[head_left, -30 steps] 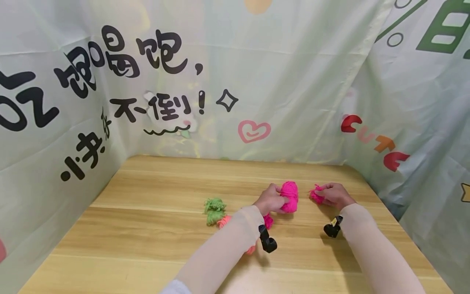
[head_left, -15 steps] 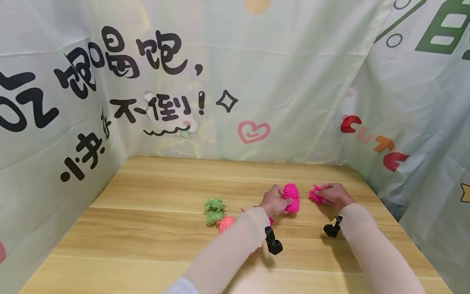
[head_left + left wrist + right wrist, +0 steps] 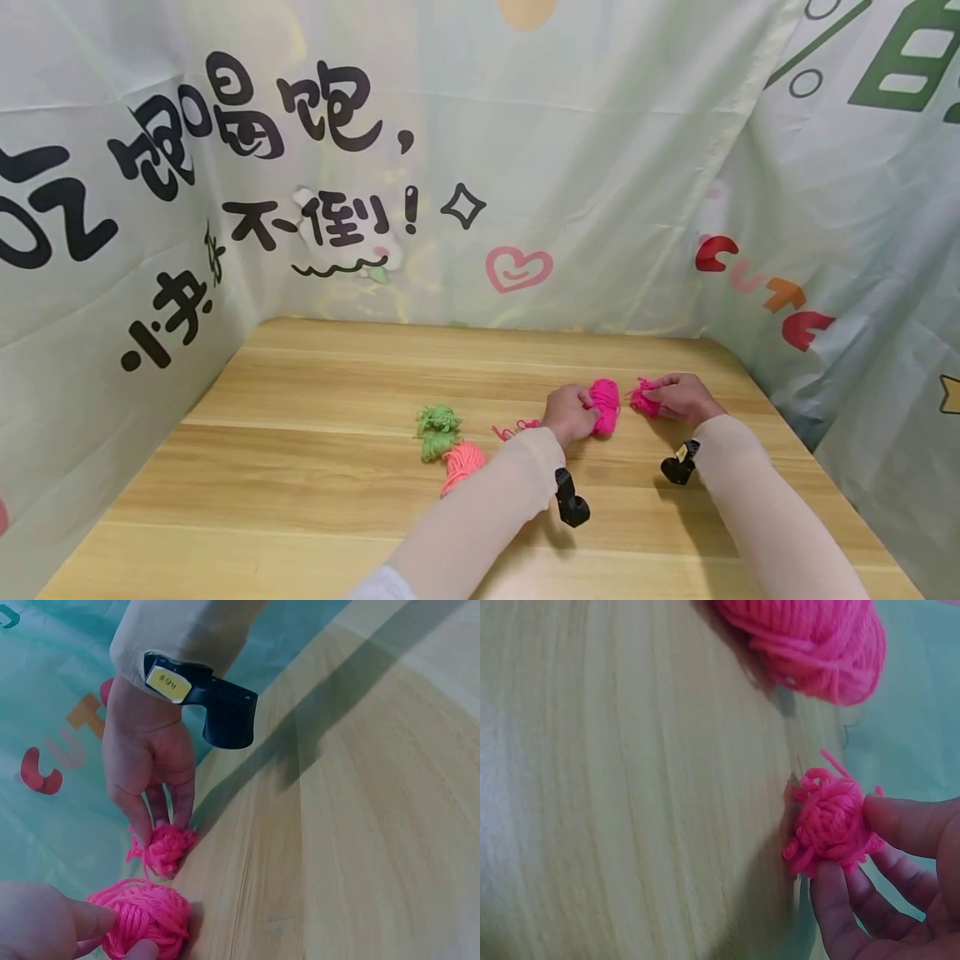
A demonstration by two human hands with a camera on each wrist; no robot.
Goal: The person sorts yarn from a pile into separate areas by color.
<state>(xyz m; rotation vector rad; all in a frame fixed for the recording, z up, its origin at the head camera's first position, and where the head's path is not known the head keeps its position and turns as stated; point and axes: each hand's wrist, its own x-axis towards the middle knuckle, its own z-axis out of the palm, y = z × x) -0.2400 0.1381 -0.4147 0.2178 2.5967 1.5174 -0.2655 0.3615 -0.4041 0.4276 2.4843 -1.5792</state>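
Observation:
In the head view, my left hand (image 3: pixel 570 412) holds a hot-pink skein of yarn (image 3: pixel 604 407) upright at the right of the table, thumb and fingers at its left side. Just to the right, my right hand (image 3: pixel 682 397) pinches a small pink crocheted piece (image 3: pixel 643 398) between thumb and fingertips. A narrow gap parts the two pink things there. The right wrist view shows the crocheted piece (image 3: pixel 831 821) close up, with looped stitches and a loose strand end. From the left wrist, a strand appears between the skein (image 3: pixel 154 919) and the piece (image 3: pixel 165 851).
A green yarn bundle (image 3: pixel 438 432) and a coral yarn bundle (image 3: pixel 462 465) lie left of my left forearm. Pink strands (image 3: pixel 517 429) show beyond the left sleeve, which hides part of them. A printed cloth (image 3: pixel 600 208) hangs behind the wooden table (image 3: pixel 315 467).
My left hand has shifted right and slightly nearer to me with the skein, closing on the right hand. More of the coral bundle and pink strands shows. The right hand has hardly moved.

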